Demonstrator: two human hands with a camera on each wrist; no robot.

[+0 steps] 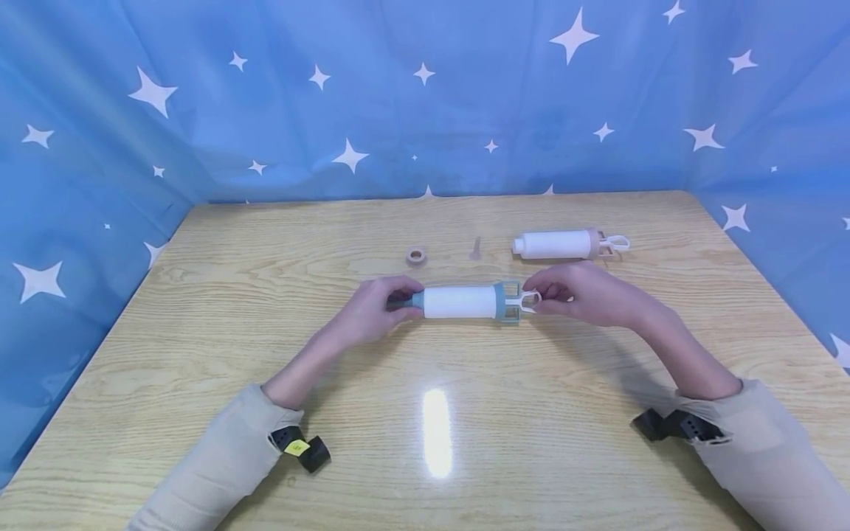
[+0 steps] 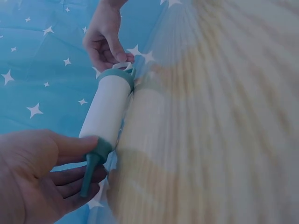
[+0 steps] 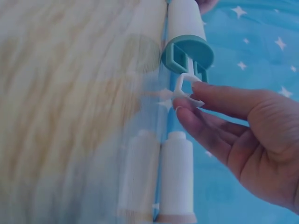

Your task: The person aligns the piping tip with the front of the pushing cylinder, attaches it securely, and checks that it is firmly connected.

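A piping syringe [image 1: 460, 302] with a white barrel, teal end caps and a white plunger ring lies crosswise between both hands, close over the table. At its tapered teal nozzle [image 2: 90, 175], my left hand [image 1: 376, 308] grips the end cap, thumb on one side and fingers on the other. My right hand [image 1: 584, 295] pinches the white plunger ring [image 3: 187, 88] between thumb and fingers. Only a short piece of the plunger shows beyond the teal finger loops [image 1: 510, 302]. In the head view the left fingers hide most of the nozzle.
A second piping syringe [image 1: 556, 244], white with a pinkish collar, lies behind my right hand. Farther back sit a small pinkish ring [image 1: 416, 255] and a thin pale piece [image 1: 476, 248]. The wooden table [image 1: 265, 251] ends at a blue star-patterned curtain [image 1: 398, 96].
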